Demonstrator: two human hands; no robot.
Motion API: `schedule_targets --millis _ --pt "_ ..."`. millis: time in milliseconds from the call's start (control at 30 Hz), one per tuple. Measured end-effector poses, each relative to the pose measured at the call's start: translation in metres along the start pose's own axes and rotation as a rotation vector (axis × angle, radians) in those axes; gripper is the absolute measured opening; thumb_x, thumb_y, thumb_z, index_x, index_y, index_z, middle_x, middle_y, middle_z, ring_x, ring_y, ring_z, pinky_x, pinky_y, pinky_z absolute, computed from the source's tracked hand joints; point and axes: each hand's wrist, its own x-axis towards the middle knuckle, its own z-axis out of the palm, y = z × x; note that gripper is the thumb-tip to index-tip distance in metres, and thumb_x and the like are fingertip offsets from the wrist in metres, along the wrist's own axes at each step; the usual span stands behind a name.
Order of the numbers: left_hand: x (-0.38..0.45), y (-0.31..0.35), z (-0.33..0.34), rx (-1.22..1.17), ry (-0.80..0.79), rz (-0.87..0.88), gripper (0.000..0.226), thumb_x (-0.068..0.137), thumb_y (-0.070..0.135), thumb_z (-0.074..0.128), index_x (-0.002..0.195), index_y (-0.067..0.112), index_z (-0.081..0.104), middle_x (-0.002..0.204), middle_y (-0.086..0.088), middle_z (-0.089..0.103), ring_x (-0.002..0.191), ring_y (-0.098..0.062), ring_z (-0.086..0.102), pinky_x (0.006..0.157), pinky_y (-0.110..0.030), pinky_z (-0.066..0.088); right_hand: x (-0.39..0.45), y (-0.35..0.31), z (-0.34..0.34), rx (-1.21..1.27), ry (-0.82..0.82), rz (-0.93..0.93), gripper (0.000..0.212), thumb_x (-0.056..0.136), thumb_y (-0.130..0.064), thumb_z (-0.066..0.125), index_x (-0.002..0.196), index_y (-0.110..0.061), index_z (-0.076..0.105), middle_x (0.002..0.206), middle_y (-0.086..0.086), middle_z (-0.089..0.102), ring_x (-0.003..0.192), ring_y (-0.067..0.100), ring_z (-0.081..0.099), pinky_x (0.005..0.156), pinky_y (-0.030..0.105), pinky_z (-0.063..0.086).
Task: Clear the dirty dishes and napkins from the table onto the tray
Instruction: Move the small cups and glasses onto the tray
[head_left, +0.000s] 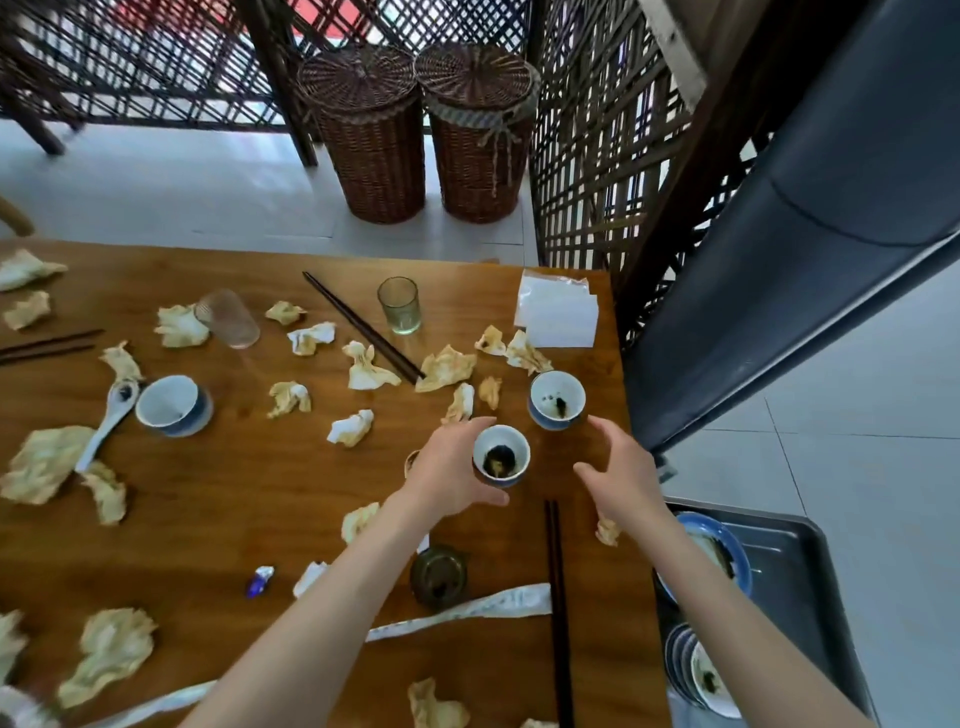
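Note:
My left hand (451, 470) grips a small white-and-blue bowl (501, 456) with dark residue, held just above the wooden table (234, 519). My right hand (621, 470) hovers open to the right of it, holding nothing. A second dirty bowl (557, 399) stands just beyond, near the table's right edge. A dark tray (795, 566) sits off the table's right side with blue-rimmed dishes (714, 556) on it. Several crumpled, stained napkins (445, 368) litter the table. A third bowl (173, 405) and a white spoon (106, 421) lie at the left.
An upright glass (399, 304) and a glass on its side (228, 318) stand at the back. Chopsticks (558, 608) lie near the right edge, another pair (363, 328) further back. A small dark dish (439, 576), white paper packets (558, 312) and two wicker baskets (415, 135) are also in view.

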Motion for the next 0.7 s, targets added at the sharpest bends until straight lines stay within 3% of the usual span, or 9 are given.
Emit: schedule_targets --millis 267,533,700 --pt "0.007 -0.001 0.006 0.016 0.098 0.065 0.078 0.053 0.045 0.087 0.122 0.032 0.052 0.114 0.013 0.059 0.104 -0.008 0.049 0.08 -0.023 0.036 0.017 -0.003 0.004 -0.017 0.014 -0.015 0.071 0.08 -0.021 0.072 0.14 -0.026 0.035 0.143 0.0 0.044 0.129 0.022 0.044 0.1 0.037 0.042" --pt "-0.011 -0.02 -0.018 -0.089 0.197 0.094 0.076 0.049 0.044 0.087 0.118 0.037 0.054 0.103 0.026 0.056 0.099 -0.001 0.05 0.08 -0.018 0.042 0.043 -0.023 0.019 -0.026 0.03 -0.018 0.097 0.069 -0.041 0.079 0.145 -0.019 0.022 0.146 0.003 0.037 0.131 0.023 0.039 0.097 0.036 0.042" --pt "-0.027 -0.033 -0.04 -0.124 0.252 0.095 0.071 0.05 0.044 0.087 0.113 0.037 0.055 0.1 0.024 0.059 0.096 -0.001 0.053 0.078 -0.016 0.045 0.052 -0.03 0.027 -0.009 0.141 -0.005 0.088 0.065 -0.036 0.084 0.135 -0.014 0.035 0.13 0.008 0.05 0.116 0.025 0.051 0.084 0.033 0.047"
